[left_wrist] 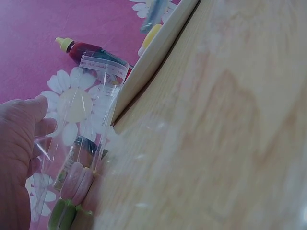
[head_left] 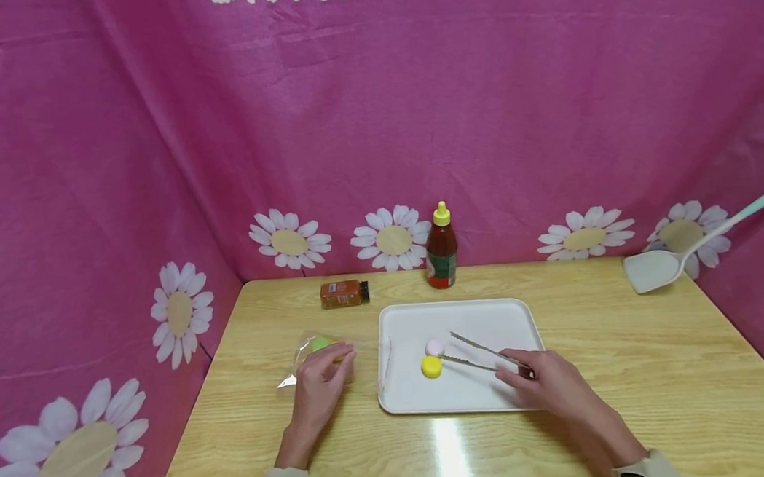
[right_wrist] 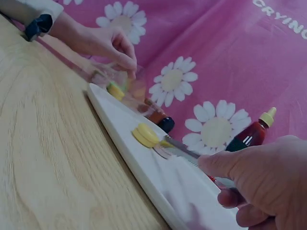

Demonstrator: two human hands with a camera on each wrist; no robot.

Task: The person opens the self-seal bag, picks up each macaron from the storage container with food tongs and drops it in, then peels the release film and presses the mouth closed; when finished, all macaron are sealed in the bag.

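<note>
A clear plastic bag lies left of the white tray, its printed strip reaching over the tray's edge. My left hand pinches the bag's film from above. Inside are a green macaron, a pink macaron and a yellow one. My right hand holds metal tongs over the tray, their arms spread apart. One tip is beside a yellow macaron and a pale pink macaron, which sit together on the tray. Nothing is clamped between the tongs' tips.
A red sauce bottle with a yellow cap stands upright behind the tray. Left of it, a small spice bottle with a black cap lies on its side. A white spatula leans at the table's back right corner, against the pink curtain.
</note>
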